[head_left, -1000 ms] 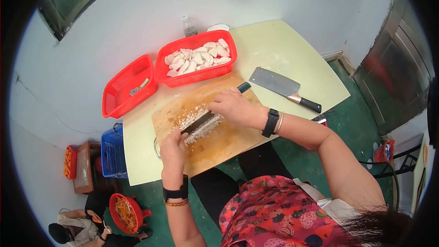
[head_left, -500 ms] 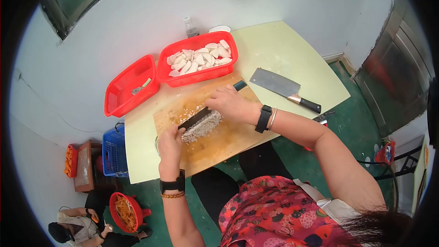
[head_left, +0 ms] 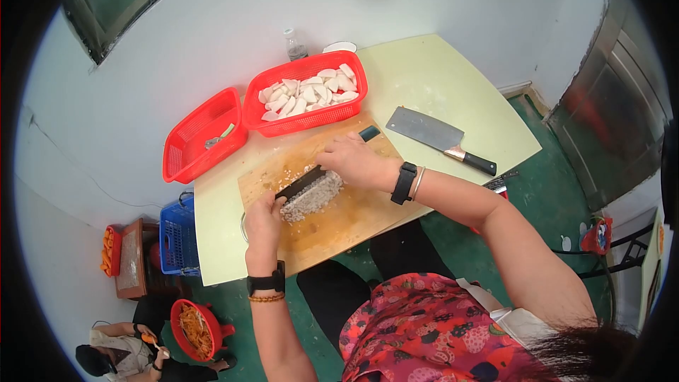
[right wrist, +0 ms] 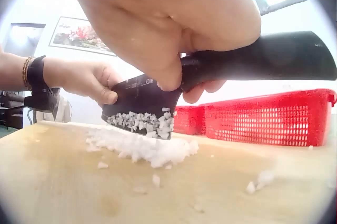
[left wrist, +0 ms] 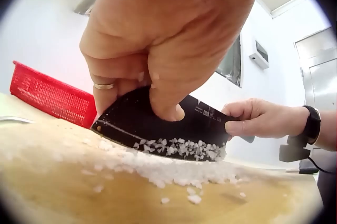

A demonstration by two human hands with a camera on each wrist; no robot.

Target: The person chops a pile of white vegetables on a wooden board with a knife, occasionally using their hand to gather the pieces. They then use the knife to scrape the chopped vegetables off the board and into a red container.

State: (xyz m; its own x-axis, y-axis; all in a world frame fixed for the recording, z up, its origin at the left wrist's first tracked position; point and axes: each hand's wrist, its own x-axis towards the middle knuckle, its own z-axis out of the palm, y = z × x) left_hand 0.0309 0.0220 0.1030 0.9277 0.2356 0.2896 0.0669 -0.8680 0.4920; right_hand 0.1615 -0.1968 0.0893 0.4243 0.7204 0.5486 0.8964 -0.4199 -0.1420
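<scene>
A black-bladed kitchen knife stands edge-down at the back of a heap of finely chopped white bits on a wooden cutting board. My left hand pinches the blade near its tip, thumb on the near face, fingers behind. My right hand grips the knife where the blade meets the dark handle. White bits cling along the lower part of the blade in both wrist views. More of the heap lies in front of the edge.
Behind the board stand a red basket of white slices and a second red basket with a few scraps. A cleaver lies on the pale table to the right. A person sits on the floor side, lower left.
The blade has shifted slightly to the back and left, tilting so its near face shows chopped bits along it. Both hands moved with it, keeping their hold.
</scene>
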